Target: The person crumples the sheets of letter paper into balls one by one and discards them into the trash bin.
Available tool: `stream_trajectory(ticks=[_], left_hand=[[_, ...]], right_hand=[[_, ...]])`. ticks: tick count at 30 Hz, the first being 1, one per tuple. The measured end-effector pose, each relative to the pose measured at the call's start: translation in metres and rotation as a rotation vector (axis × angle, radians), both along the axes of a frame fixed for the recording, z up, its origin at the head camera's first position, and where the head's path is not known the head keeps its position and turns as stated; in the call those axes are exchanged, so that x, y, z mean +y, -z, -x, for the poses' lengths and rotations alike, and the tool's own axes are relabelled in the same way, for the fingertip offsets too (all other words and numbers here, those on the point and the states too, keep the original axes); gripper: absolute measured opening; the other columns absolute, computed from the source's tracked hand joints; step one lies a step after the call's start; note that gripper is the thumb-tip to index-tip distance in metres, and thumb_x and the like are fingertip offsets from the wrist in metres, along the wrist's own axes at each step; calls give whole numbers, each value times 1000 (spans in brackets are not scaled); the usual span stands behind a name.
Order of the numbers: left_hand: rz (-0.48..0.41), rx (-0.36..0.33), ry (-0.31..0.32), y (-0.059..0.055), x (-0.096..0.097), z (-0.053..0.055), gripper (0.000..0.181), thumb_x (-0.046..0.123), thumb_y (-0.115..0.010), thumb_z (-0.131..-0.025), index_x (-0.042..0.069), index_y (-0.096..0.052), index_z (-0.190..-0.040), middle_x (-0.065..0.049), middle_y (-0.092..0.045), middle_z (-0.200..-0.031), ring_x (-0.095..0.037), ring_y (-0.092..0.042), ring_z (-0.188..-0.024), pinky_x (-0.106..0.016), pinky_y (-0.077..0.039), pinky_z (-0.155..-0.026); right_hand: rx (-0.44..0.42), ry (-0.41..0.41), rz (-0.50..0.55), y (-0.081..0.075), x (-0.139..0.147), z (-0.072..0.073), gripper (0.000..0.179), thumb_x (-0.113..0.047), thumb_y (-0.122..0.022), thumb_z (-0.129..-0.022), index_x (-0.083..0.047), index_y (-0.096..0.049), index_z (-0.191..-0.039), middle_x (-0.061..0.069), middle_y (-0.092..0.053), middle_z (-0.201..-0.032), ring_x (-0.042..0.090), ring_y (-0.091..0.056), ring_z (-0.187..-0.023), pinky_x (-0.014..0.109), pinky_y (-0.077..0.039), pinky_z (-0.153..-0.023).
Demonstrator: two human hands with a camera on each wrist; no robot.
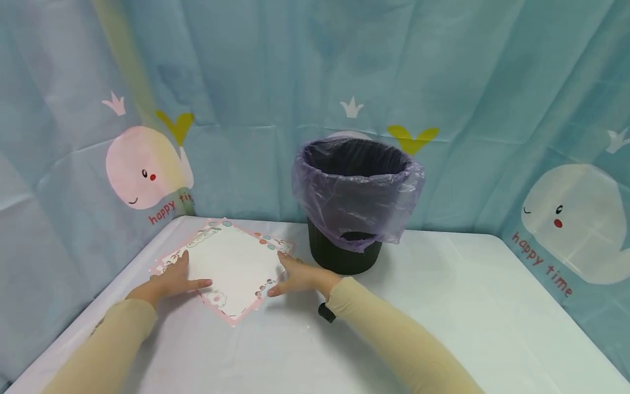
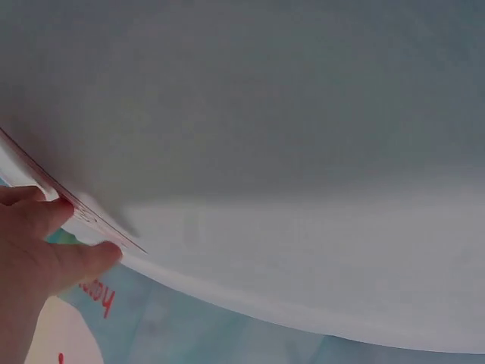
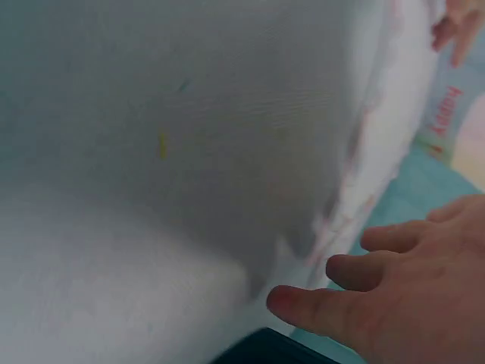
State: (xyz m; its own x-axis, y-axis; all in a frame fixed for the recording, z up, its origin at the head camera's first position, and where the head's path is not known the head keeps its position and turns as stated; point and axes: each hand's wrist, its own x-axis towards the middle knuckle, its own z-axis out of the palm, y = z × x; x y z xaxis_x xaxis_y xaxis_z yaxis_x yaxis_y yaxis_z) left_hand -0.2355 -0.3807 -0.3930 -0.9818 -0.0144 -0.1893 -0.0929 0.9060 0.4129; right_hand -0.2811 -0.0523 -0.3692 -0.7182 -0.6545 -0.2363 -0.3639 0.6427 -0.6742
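Decorated paper sheets point(image 1: 231, 268) with pink borders and small printed pictures lie in an overlapping stack on the white table. My left hand point(image 1: 172, 278) is at the stack's left edge, thumb and fingers spread; in the left wrist view its fingertips are right at the paper's thin edge point(image 2: 91, 220). On the opposite side, my right hand point(image 1: 300, 275) reaches over the right edge with its fingers extended and apart. The right wrist view shows that hand point(image 3: 409, 280) close to the border of the sheets point(image 3: 356, 189). Neither hand is curled round anything.
Just right of the sheets stands a black bin point(image 1: 344, 257) lined with a purple plastic bag point(image 1: 359, 202), near my right forearm. A blue curtain point(image 1: 246, 164) with printed whales hangs behind and beside the white table point(image 1: 467, 306). A small black object point(image 1: 326, 312) shows under the right wrist.
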Motion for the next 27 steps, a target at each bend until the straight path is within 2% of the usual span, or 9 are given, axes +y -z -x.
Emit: stream_trajectory(ticks=[5,9,14,19,22,24,27], left_hand=[[30,-34,-12,2,6,0,128,72,-60,-79,-22,2,-142,-42,-6,-147,-65,-7,-130,-84,0,-90],[26,-42,-24,2,8,1,128,74,-56,-80,-20,4,-143,-42,-6,-147,-64,-7,-131,-83,3,-91],[61,-42,-25,2,15,2,132,76,-57,-78,-19,6,-143,-43,-11,-146,-66,-11,-129,-83,2,-90],[187,39,2,5,22,-2,135,74,-67,-71,-22,-5,-141,-45,-28,-139,-64,-31,-124,-85,-7,-89],[205,63,21,3,28,-2,131,68,-71,-72,-23,-7,-141,-43,-34,-137,-62,-39,-120,-84,-10,-90],[216,71,31,0,33,-1,123,62,-73,-74,-23,-13,-141,-39,-42,-134,-60,-45,-116,-82,-13,-92],[266,84,26,-4,35,0,99,50,-74,-79,-18,-33,-137,-33,-54,-126,-55,-51,-113,-78,-19,-96]], right_hand=[[25,-77,-222,7,-13,0,94,-49,-71,-85,-20,-17,-156,10,-14,-161,39,-1,-146,55,-9,-115],[70,-113,-327,10,-19,0,85,-54,-68,-85,-34,-24,-154,7,-14,-161,40,2,-145,62,-13,-112],[82,-139,-326,10,-18,0,74,-54,-66,-87,-38,-32,-151,7,-12,-161,42,4,-145,63,-11,-111],[84,-158,-302,11,-17,0,71,-53,-66,-87,-37,-36,-150,8,-13,-161,42,3,-145,62,-10,-112],[80,-146,-288,13,-15,0,70,-52,-67,-87,-38,-36,-149,6,-13,-161,40,3,-145,65,-9,-110],[79,-134,-275,14,-13,0,70,-52,-66,-87,-39,-36,-149,5,-14,-161,40,3,-146,67,-8,-109],[72,-133,-248,15,-11,1,70,-52,-66,-87,-38,-36,-149,6,-14,-161,40,3,-145,67,-7,-109]])
